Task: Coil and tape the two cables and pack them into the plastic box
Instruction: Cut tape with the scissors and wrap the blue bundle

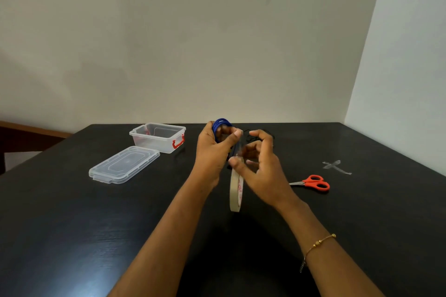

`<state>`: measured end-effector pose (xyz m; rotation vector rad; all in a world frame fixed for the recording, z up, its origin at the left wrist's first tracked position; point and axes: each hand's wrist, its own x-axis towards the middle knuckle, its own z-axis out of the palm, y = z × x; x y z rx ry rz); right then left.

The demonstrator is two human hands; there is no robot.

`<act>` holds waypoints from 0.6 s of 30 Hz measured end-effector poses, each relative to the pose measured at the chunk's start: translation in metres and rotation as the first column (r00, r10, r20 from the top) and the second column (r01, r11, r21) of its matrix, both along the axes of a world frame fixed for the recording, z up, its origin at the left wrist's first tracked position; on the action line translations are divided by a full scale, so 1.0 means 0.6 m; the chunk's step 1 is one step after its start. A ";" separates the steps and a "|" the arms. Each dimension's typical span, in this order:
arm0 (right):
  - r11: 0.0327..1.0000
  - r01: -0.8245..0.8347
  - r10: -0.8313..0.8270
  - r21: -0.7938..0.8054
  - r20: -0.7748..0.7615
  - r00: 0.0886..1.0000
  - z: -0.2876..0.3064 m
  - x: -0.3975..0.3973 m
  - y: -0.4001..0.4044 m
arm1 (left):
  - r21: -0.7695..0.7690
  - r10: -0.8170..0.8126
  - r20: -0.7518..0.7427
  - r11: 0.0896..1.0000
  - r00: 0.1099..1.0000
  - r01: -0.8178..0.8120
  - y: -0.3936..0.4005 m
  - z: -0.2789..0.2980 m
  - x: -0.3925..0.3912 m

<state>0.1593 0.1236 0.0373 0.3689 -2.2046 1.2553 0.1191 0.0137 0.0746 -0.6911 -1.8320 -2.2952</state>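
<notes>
My left hand (212, 149) is gripping the coiled blue cable (220, 125), coil sticking up above my fingers. My right hand (259, 164) is pinching clear tape just beside the coil; the tape roll (236, 188) is hanging below, between both hands. The black cable (253, 136) is lying loose on the table (72, 224) right behind my hands. The plastic box (158, 137) is sitting open, far left, its lid (124, 164) lying flat in front of it. Red scissors (313, 183) are lying to the right, tape scraps (336, 167) beyond them.
</notes>
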 end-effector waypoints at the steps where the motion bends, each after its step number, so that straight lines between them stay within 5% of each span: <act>1: 0.999 0.007 -0.009 0.041 0.048 0.999 -0.002 0.000 -0.002 | 0.015 0.036 0.006 0.999 0.999 -0.036 0.001 0.000 0.000; 9: 0.993 0.114 -0.116 0.019 0.099 0.988 -0.007 -0.006 -0.014 | 0.059 0.254 -0.073 0.966 0.964 -0.250 0.011 -0.001 0.003; 18: 0.999 -0.014 0.004 0.050 0.189 0.982 -0.001 0.000 -0.013 | 0.039 0.344 -0.186 0.938 0.920 -0.343 0.018 -0.010 0.001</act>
